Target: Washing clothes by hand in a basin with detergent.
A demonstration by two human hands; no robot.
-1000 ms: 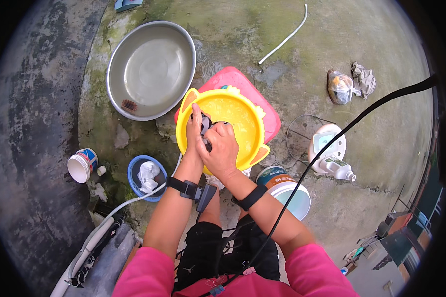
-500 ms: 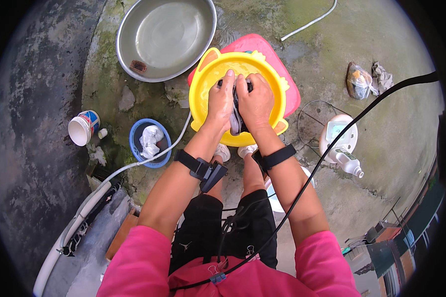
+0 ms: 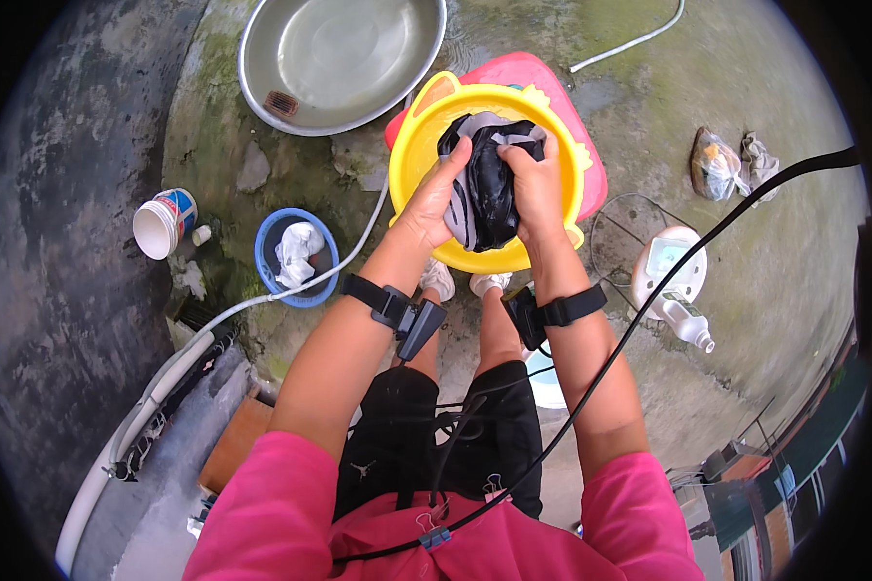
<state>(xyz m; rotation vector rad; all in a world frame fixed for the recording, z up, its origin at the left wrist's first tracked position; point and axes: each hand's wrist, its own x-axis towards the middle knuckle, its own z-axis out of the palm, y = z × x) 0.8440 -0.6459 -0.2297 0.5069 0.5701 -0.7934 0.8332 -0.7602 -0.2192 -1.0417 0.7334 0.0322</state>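
Observation:
A wet, bunched black-and-grey cloth (image 3: 494, 189) is held up over the yellow basin (image 3: 412, 155), its exact kind unclear. My left hand (image 3: 436, 208) grips its left side, thumb lying along the top and fingers mostly hidden beneath. On the other side my right hand (image 3: 538, 184) is closed on it, thumb pressing into the black part. Water shows in the basin, which has animal-ear shapes on its rim and rests on a pink-red stand or tub (image 3: 591, 169).
A large metal basin (image 3: 252, 87) with a brown brush (image 3: 281, 104) in it stands far left. Nearer are a blue basin (image 3: 262, 261) holding white cloth, a hose (image 3: 363, 237) and a white bucket (image 3: 155, 230). On the right, a white bottle (image 3: 683, 318) lies by a round stool (image 3: 688, 252).
My hands have moved apart and turned, so the cloth is spread wider with more black showing. Before, it was squeezed narrow between them. The view has shifted slightly.

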